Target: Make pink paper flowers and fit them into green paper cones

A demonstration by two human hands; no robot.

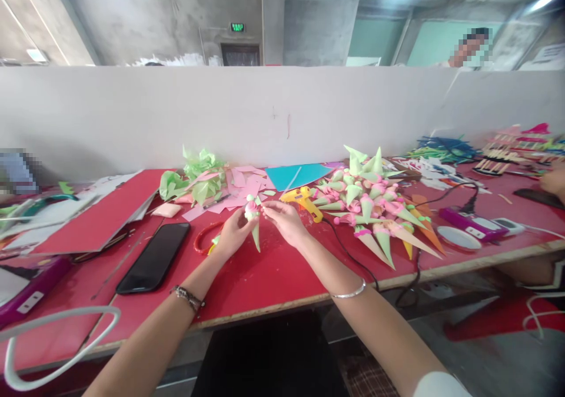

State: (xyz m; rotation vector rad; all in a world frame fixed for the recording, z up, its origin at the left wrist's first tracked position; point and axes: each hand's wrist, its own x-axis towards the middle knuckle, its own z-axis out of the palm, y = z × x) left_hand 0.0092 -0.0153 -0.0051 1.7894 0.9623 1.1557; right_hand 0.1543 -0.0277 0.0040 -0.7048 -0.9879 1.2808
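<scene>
Near the middle of the red table [265, 279], my left hand [235, 230] is closed on a small paper cone [256, 238], pale green with a pink and pale green top. Its tip points down. My right hand [285, 220] meets the top from the right, fingertips pinched together; what they hold, if anything, is too small to make out. A yellow glue gun [304, 202] lies just beyond my right hand. Further right is a pile of similar cones [371, 209] in green, pink and orange.
Left of my hands lie a black phone [154, 257], a red ring [202, 238] and a red board [106, 212]. Pink paper [238, 179] and a teal sheet [298, 176] lie behind. At right are a purple power strip [472, 223] and another person's hand [554, 182].
</scene>
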